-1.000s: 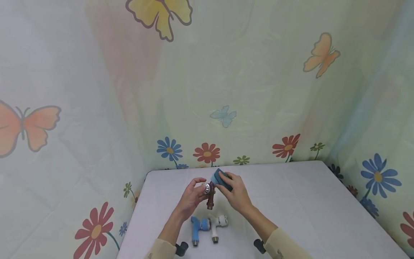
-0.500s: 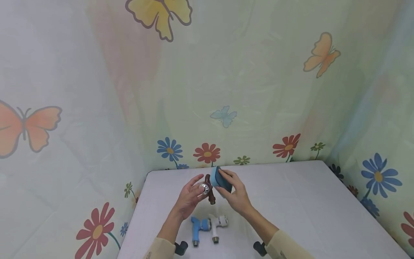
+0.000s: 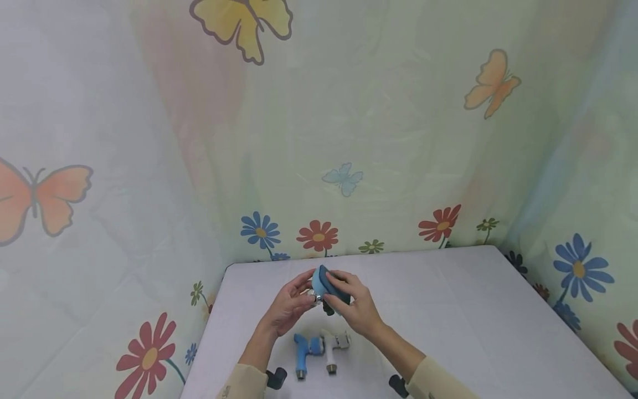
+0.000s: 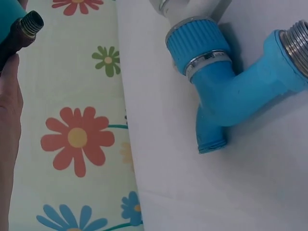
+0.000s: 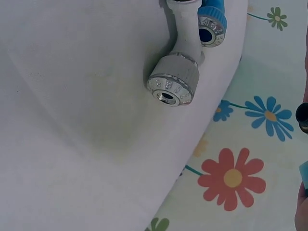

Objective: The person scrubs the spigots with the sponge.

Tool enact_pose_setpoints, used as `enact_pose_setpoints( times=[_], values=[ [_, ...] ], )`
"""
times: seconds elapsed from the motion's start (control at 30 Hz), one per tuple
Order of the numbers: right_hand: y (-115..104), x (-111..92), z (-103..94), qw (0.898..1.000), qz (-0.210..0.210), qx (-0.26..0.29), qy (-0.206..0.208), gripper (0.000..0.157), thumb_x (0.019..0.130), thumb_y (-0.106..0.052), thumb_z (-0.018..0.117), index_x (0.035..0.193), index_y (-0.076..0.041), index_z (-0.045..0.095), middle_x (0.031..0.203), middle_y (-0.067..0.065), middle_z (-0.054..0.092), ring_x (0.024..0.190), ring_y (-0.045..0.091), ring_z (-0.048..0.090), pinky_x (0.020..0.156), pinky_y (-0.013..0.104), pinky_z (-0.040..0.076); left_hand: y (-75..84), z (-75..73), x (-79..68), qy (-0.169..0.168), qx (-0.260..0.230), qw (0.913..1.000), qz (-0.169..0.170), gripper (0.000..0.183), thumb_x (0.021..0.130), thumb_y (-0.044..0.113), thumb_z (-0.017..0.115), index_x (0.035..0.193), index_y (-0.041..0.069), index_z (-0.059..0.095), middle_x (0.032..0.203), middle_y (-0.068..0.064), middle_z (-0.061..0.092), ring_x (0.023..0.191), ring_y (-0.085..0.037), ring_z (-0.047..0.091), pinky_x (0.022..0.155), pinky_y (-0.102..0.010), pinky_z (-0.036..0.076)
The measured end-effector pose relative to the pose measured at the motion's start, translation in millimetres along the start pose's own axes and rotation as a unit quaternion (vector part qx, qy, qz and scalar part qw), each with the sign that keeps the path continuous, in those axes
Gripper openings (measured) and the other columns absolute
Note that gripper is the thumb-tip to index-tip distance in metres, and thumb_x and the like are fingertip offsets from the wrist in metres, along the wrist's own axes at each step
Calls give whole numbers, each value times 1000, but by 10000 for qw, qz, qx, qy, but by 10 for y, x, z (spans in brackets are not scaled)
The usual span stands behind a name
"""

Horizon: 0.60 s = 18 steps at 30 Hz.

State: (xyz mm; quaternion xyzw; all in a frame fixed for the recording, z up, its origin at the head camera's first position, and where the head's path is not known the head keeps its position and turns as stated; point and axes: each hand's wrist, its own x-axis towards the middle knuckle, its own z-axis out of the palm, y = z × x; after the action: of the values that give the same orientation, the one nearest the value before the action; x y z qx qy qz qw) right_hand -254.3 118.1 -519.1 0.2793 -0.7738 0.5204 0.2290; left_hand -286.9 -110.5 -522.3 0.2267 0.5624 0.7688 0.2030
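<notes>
My left hand (image 3: 285, 311) grips a dark brown water tap with a chrome knob (image 3: 315, 298), raised above the table. In the left wrist view the tap's threaded end (image 4: 31, 24) points outward at the upper left. My right hand (image 3: 360, 307) pinches a two-tone blue sponge (image 3: 333, 289) between thumb and fingers. The sponge's pale side lies against the tap and hides most of its body in the head view. Below the hands, a blue tap (image 3: 302, 354) and a white tap (image 3: 330, 354) lie side by side on the table.
The table (image 3: 448, 321) has a white cover. A curtain (image 3: 399, 138) printed with flowers and butterflies surrounds its back and sides. Small black devices (image 3: 276, 378) show beside both wrists.
The sponge has shifted left and now covers most of the brown tap. The tap has turned in the left hand, its chrome knob slightly lower. Blue and white taps have stayed put.
</notes>
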Motion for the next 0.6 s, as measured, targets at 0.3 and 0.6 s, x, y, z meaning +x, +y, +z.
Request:
enact_pose_setpoints(
  times=[0.3, 0.6],
  values=[
    [40, 57, -51, 9959, 158, -890, -97, 48, 93, -15, 78, 140, -14, 66, 148, 15, 56, 131, 34, 53, 97, 55, 56, 5, 22, -26, -132, 238, 9995, -135, 72, 96, 10, 71, 160, 8, 37, 138, -7, 58, 134, -19, 59, 106, -32, 52],
    [98, 101, -60, 9858, 373, -1605, 315, 51, 90, -20, 82, 138, -9, 68, 142, 21, 59, 126, 39, 55, 93, 56, 57, 0, 58, -22, -102, 268, 9994, -205, 76, 94, 14, 75, 159, 7, 38, 142, -14, 56, 136, -19, 58, 106, -31, 52]
  ],
)
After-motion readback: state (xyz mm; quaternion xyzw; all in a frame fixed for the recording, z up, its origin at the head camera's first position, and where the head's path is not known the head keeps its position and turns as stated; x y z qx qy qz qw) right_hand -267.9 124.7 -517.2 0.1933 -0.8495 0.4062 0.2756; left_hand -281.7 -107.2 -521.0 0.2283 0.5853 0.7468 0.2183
